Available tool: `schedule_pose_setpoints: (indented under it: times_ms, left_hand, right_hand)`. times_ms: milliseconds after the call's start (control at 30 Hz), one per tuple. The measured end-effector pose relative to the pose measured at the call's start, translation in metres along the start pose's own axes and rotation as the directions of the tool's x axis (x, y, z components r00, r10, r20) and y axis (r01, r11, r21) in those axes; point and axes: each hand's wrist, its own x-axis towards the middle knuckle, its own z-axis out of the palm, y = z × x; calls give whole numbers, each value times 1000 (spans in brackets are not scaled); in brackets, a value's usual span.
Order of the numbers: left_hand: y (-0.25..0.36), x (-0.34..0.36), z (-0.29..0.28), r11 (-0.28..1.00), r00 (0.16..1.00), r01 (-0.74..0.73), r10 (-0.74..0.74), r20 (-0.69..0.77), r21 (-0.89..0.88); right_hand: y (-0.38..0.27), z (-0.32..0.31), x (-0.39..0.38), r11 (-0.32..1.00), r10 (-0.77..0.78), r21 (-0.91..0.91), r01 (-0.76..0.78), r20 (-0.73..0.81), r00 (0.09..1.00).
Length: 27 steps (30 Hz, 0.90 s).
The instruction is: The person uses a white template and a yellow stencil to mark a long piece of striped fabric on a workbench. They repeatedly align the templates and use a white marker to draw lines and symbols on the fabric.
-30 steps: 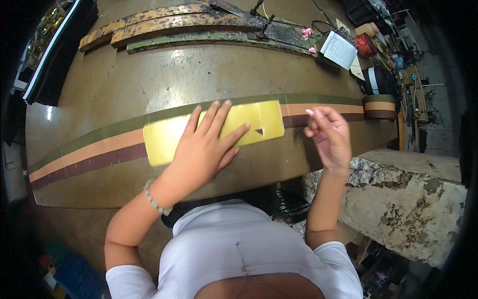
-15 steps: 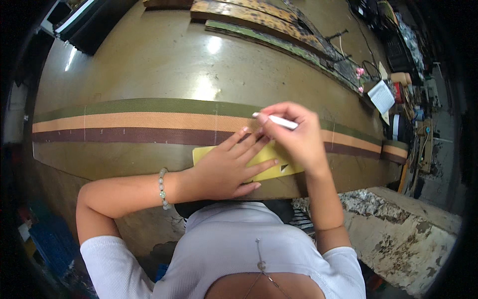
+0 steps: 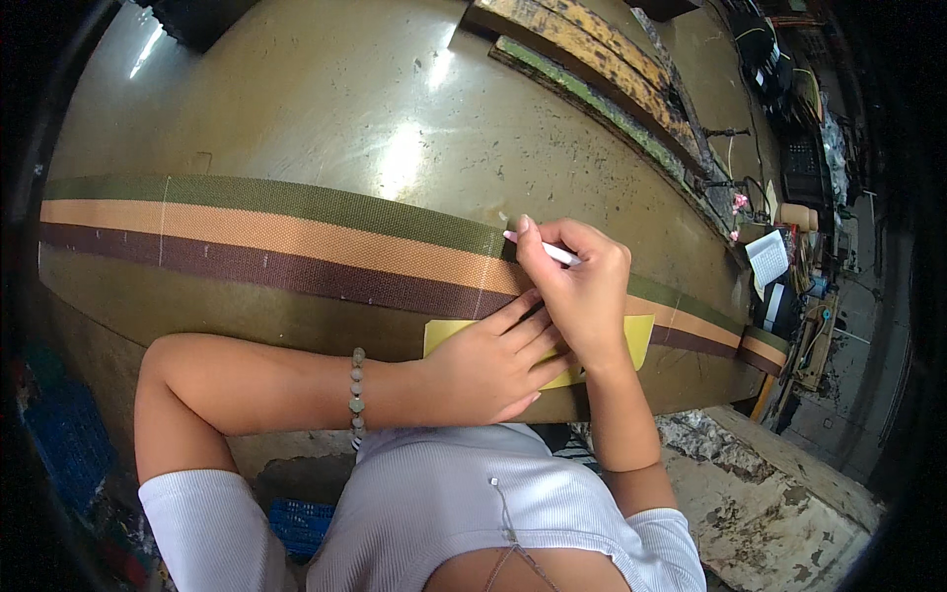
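A long woven webbing strap point(image 3: 296, 237) with green, tan and dark brown stripes crosses the table; thin pale lines cut across it in places. My left hand point(image 3: 498, 360) lies flat with fingers stretched out, partly over a yellow card point(image 3: 444, 335) at the strap's near edge. Between the thumb and fingers of my right hand point(image 3: 582, 286) is a slim white pen point(image 3: 558, 253). Its tip points left, over the green stripe near one pale cross line. The right hand hides part of the strap and card, and overlaps the left fingertips.
Worn wooden bars point(image 3: 592, 54) and a green-edged strip point(image 3: 592, 113) lie on the shiny brown table point(image 3: 326, 109). At the right are a coiled strap end point(image 3: 764, 350) and a white paper pad point(image 3: 767, 259). A rough concrete block point(image 3: 750, 483) stands at the near right.
The view has shifted, and the strap now slants more steeply. My left hand has slid right with its fingers closer to the right hand. The pen stays in my right hand.
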Motion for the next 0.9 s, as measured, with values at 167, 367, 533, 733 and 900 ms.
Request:
schedule_pose_setpoints:
  times_ms: [167,367,533,733,900]
  left_hand:
    - [0,0,2,1000,1000,4,-4,4,21]
    - [1,-3,3,999,999,-3,2,35,49]
    - [0,-4,3,999,1000,-15,14,20,41]
    - [0,-1,2,998,1000,4,-4,6,62]
    - [2,0,1,995,1000,21,-20,-5,93]
  right_hand:
    - [1,1,-8,994,-45,-100,47,26,999]
    - [1,-2,-15,983,-89,-159,89,9,996]
    - [2,5,-13,995,-90,-45,87,-62,994]
    - [11,-3,-7,988,-67,-144,47,-140,988]
    - [11,-13,-19,966,140,238,-104,-143,980]
